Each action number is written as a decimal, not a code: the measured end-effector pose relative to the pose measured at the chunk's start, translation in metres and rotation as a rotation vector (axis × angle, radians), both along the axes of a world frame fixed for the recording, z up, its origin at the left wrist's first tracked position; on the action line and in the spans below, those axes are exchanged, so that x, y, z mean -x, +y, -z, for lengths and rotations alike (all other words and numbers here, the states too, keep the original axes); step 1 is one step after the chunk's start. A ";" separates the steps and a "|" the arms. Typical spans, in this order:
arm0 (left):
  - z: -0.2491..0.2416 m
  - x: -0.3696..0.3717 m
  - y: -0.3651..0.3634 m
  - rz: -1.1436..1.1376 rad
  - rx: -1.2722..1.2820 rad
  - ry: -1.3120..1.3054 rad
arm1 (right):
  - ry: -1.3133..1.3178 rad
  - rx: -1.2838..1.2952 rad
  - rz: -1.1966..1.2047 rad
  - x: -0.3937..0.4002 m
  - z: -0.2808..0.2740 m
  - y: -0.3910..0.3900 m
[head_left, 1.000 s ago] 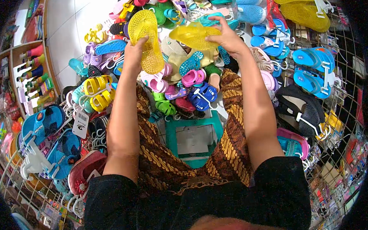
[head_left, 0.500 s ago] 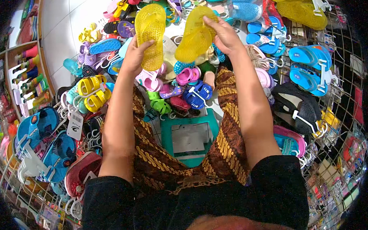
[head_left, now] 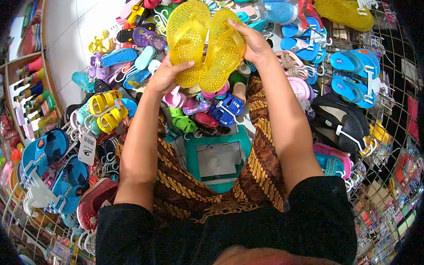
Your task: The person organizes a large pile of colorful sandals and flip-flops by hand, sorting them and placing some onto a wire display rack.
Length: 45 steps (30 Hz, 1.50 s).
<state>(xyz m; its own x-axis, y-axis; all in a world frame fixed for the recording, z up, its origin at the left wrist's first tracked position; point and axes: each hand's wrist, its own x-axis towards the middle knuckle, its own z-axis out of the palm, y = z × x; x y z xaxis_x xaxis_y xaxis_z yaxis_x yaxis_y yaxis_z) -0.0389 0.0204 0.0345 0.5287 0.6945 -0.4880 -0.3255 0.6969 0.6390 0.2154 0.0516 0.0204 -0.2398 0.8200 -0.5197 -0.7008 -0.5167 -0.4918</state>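
Two translucent yellow flip-flops are held up side by side over a heap of footwear. My left hand [head_left: 167, 76] is closed on the left flip-flop [head_left: 187, 27], its thumb lying across the sole and the other fingers hidden behind. My right hand [head_left: 254, 43] grips the right flip-flop [head_left: 222, 56] by its outer edge, thumb near the toe end. The inner edges of the pair touch or overlap. Below them lie a blue clog-type sandal [head_left: 227, 109], a lime green clog [head_left: 184, 123] and a purple shoe [head_left: 196, 105].
A teal plastic stool [head_left: 192, 158] stands between my knees. Wire grid racks with hanging sandals rise on both sides, among them blue sandals [head_left: 354, 76] at right and a tagged blue pair [head_left: 47, 149] at left. Another yellow flip-flop pair [head_left: 344, 14] hangs at upper right.
The two flip-flops have come together from being apart. My left hand has moved right, and the right flip-flop has turned so that its strapped upper side faces me.
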 end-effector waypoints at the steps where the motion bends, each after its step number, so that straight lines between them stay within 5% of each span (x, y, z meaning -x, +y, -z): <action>1: -0.001 -0.001 -0.001 0.012 -0.009 0.008 | -0.007 -0.002 0.006 0.001 -0.001 0.000; 10: 0.023 -0.018 -0.011 0.020 -0.402 0.378 | -0.121 -0.055 0.086 0.019 0.008 -0.006; 17: 0.029 -0.036 -0.027 -0.049 -0.046 0.328 | -0.367 0.267 0.093 0.012 0.039 -0.006; 21: 0.018 -0.014 0.003 -0.312 0.113 0.234 | -0.446 0.358 0.021 -0.006 0.038 -0.004; 24: 0.018 0.036 0.036 -0.462 0.259 -0.061 | -0.484 0.311 -0.098 -0.006 0.035 -0.007; 26: 0.004 0.067 0.049 -0.598 0.082 -0.287 | -0.530 0.268 -0.195 -0.004 0.040 -0.011; 27: 0.006 0.086 0.053 -0.554 0.037 -0.673 | -0.596 0.243 -0.236 0.000 0.038 -0.013; 30: -0.020 0.113 0.060 -0.724 -0.001 -0.943 | -0.765 0.170 -0.362 0.012 0.033 -0.016; 35: -0.038 0.113 0.059 -0.565 0.081 -1.287 | -0.968 0.160 -0.526 0.025 0.061 -0.030; 38: -0.046 0.104 0.058 -0.515 0.035 -1.248 | -1.556 -0.141 -0.798 0.053 0.102 -0.059; 40: -0.031 0.098 0.062 -0.388 -0.049 -1.390 | -1.882 -0.719 -0.808 0.060 0.172 -0.080; 42: -0.028 0.091 0.066 -0.361 -0.077 -1.397 | -1.840 -0.965 -0.616 0.083 0.187 -0.045; 45: -0.026 0.093 0.067 -0.389 -0.078 -1.398 | -1.941 -0.931 -0.695 0.096 0.240 0.019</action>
